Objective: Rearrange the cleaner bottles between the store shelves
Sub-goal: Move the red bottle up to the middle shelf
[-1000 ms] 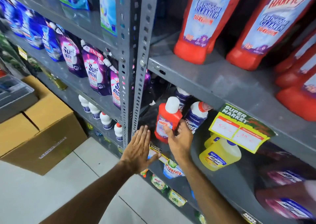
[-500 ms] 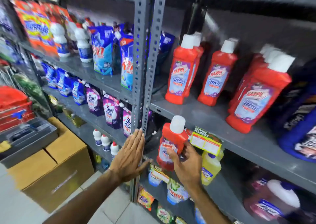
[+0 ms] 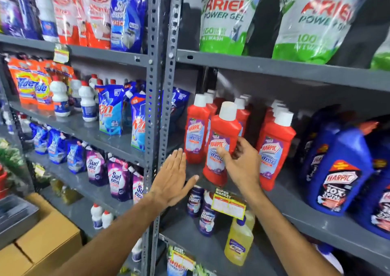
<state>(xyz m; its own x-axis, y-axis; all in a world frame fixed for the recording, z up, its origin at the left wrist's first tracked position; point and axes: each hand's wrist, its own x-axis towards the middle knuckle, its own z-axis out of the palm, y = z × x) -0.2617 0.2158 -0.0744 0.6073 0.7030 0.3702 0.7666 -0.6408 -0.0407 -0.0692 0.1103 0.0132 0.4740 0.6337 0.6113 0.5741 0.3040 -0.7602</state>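
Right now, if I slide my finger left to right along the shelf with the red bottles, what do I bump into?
Left hand → red Harpic bottle standing at the shelf's left end → red Harpic bottle in the right hand → right hand → front red Harpic bottle of the next row → big blue Harpic jug.

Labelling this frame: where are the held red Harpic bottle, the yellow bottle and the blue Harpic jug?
held red Harpic bottle (image 3: 224, 132), head view, red shoulder.
yellow bottle (image 3: 238, 244), head view, body.
blue Harpic jug (image 3: 346, 149), head view, upper body.
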